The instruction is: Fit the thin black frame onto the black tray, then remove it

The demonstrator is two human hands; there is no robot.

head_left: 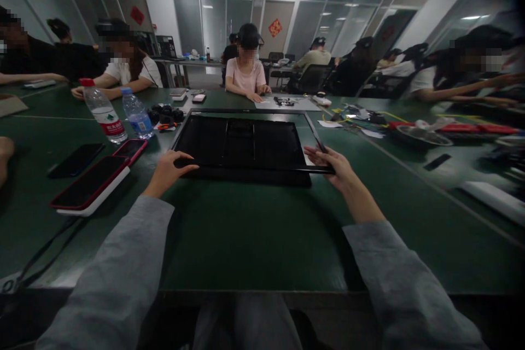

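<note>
A thin black rectangular frame (262,168), like a monitor bezel, is held level between my two hands. My left hand (169,170) pinches its near left corner between thumb and fingers. At the near right corner, my right hand (334,167) grips the frame with the fingers beneath it and the thumb at the side. Under the frame and seen through its opening lies a black panel (270,142), like a monitor back cover, with raised lines around its middle. The panel rests on the green table (246,235).
To the left stand a red-capped bottle (104,112) and a blue-capped bottle (137,115), near red-cased phones (92,180) and a dark phone (76,159). Loose parts and a metal bowl (422,134) lie right. A person in pink (246,74) sits opposite; others sit around.
</note>
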